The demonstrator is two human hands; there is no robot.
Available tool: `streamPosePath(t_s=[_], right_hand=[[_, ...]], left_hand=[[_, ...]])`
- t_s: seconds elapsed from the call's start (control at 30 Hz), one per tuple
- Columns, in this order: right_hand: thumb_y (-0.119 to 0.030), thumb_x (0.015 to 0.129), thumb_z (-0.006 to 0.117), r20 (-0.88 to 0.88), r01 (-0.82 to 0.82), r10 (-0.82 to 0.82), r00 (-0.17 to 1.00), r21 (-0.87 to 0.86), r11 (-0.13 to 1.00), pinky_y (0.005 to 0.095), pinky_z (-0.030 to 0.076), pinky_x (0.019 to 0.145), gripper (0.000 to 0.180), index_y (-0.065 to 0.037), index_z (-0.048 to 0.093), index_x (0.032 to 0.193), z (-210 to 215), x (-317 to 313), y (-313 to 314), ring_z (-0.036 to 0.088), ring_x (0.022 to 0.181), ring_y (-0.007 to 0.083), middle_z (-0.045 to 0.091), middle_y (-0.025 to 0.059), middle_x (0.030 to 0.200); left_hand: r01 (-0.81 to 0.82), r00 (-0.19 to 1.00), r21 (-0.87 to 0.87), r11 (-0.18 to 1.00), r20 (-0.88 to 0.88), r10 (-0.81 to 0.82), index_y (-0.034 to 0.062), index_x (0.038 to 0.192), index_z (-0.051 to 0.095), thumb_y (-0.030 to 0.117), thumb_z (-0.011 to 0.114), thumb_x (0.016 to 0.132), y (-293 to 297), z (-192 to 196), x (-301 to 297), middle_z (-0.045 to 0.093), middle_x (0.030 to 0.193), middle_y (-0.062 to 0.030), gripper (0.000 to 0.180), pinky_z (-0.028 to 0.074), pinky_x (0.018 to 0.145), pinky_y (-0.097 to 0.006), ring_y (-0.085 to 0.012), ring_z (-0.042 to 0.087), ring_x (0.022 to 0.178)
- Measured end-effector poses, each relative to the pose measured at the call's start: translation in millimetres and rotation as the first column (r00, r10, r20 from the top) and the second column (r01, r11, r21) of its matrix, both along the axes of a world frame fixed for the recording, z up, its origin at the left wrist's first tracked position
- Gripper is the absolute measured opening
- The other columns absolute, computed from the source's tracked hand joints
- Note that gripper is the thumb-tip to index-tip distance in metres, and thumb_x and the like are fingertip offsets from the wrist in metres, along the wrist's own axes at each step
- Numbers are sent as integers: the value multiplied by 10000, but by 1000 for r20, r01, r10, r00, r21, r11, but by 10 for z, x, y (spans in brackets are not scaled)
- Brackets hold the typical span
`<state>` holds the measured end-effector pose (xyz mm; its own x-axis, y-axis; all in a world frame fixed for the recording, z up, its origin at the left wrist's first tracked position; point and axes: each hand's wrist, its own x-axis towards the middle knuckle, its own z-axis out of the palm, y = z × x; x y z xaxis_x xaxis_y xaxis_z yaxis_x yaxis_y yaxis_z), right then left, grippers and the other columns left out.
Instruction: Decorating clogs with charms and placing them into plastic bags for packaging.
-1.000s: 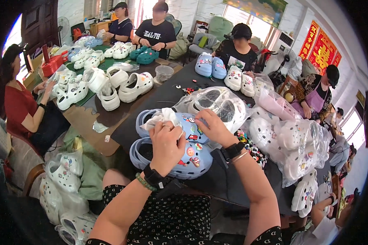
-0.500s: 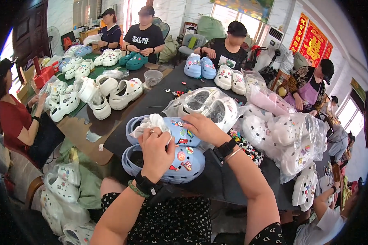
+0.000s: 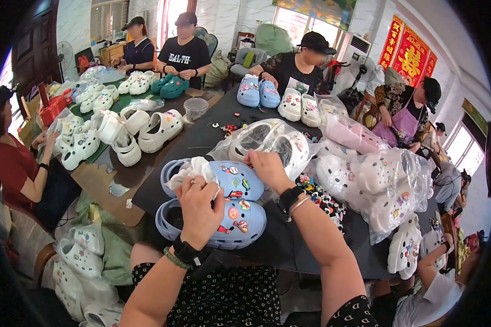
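A pair of light blue clogs lies side by side in front of me, the far clog (image 3: 237,177) and the near clog (image 3: 240,226), both with colourful charms on their tops. Crumpled white cloth or tissue (image 3: 193,170) sits at the far clog's heel opening. My left hand (image 3: 201,210) is closed on it, fingers curled over the gap between the clogs. Just off the far clog's toe, my right hand (image 3: 270,169) is in a pinch. Whatever its fingertips hold is too small to make out.
Loose charms (image 3: 324,204) are heaped right of the clogs on the dark table (image 3: 163,147). Bagged white clogs (image 3: 387,185) crowd the right side, and another bagged pair (image 3: 267,143) lies behind. Co-workers sit around; white clogs (image 3: 161,131) stand on the left table.
My right hand has come off the far clog's top to just beyond its toe, its fingers now pinched. My left hand stays at the white cloth. The whole view has shifted slightly.
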<state>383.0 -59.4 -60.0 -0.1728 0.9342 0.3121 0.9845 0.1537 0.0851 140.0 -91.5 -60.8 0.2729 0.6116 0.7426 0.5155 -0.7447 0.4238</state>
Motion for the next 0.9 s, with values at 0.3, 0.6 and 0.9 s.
streamPosePath(t_s=[0.3,0.6,0.9], right_hand=[[-256,1041,445,-717,80,137,683,260,962,383,536,728,348,-1,680,1022,214,-17,-375,697,772,294,714,152,839],[-143,908,662,-523,300,-147,840,222,928,383,496,780,291,-26,634,1173,78,362,-1533,633,901,283,645,157,974],[-95,789,766,-400,369,-268,877,202,907,582,255,1126,580,-55,520,1313,-322,-366,-2163,268,1399,475,297,254,1513]], left_hand=[[-1,1000,-61,998,3,2,58,772,631,145,708,786,57,-30,23,577,870,-125,116,365,828,-497,-370,527,951],[-51,999,36,998,-3,51,47,824,626,181,707,805,19,-51,-4,583,902,-133,158,374,810,-508,-372,527,986],[434,901,-284,855,141,-411,0,1194,619,251,673,912,160,130,-592,610,1220,-195,381,415,1007,-436,-362,556,1151]])
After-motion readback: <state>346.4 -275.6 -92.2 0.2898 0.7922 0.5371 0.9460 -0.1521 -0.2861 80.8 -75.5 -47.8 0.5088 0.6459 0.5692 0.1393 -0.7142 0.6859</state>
